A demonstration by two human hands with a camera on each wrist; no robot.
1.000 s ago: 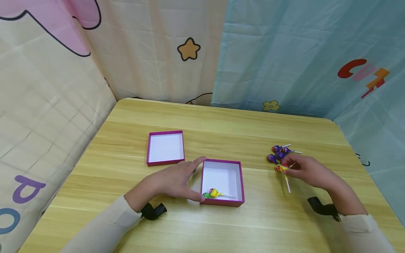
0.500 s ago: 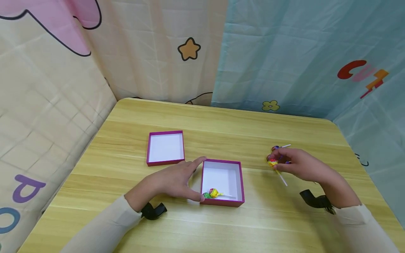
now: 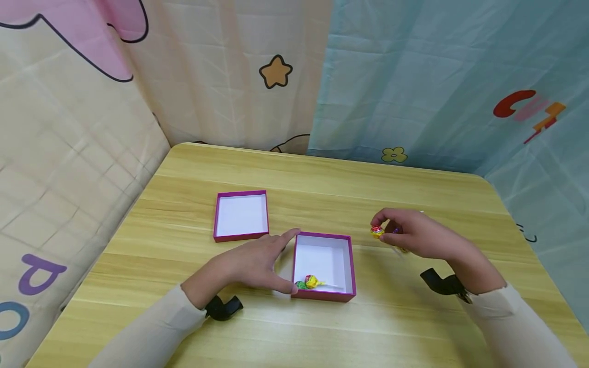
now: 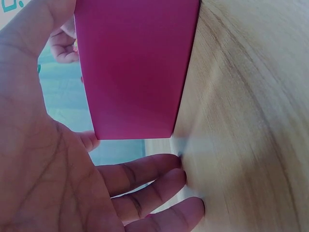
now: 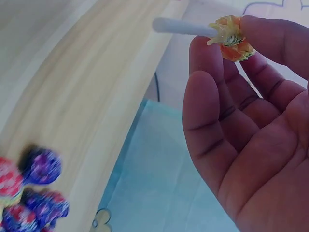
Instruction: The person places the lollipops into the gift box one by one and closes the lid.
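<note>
My right hand (image 3: 421, 232) pinches a lollipop (image 3: 377, 231) in a yellow and red wrapper, held above the table between the pile and the box. In the right wrist view, its white stick (image 5: 183, 27) points away from the fingers. With thumb and index finger at the two left corners, my left hand (image 3: 255, 260) holds a square magenta box (image 3: 353, 266) with a white inside. The other left fingers are outside the box, near the table. Inside, along the front wall, lie a yellow lollipop (image 3: 312, 281) and a green lollipop (image 3: 301, 285).
A shallow magenta lid (image 3: 241, 214), white side up, lies behind my left hand. Several purple-wrapped lollipops (image 5: 42, 166) and a red-topped lollipop (image 5: 8, 181) lie piled on the wooden table (image 3: 276, 337), mostly hidden by my right hand in the head view. Printed curtains (image 3: 230, 92) hang behind.
My right hand has lifted the yellow and red lollipop from the front of the pile and carried it left toward the box. My left hand and the box have not moved.
</note>
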